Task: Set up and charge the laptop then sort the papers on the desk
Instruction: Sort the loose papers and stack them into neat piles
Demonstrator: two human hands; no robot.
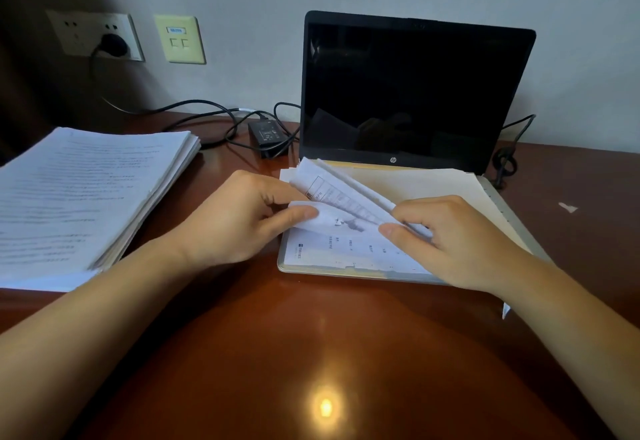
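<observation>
papers (347, 201) between left grip (239, 220), right grip (457, 244), atop laptop (415, 93)

Items as I count them from my remote station. Laptop (412, 93): one. Power adapter (266, 133): one. Plug (114, 45): one. Wall plates: two, namely one socket plate (76, 29) and one data plate (180, 40). Hands: two, the left hand (235, 218) and the right hand (453, 239). Thick paper stack (79, 190): one. Cream folder (426, 185): one. Paper scrap (568, 207): one. Loose sheets (346, 204): at least three, I think; the overlapping layers prevent an exact count.
</observation>
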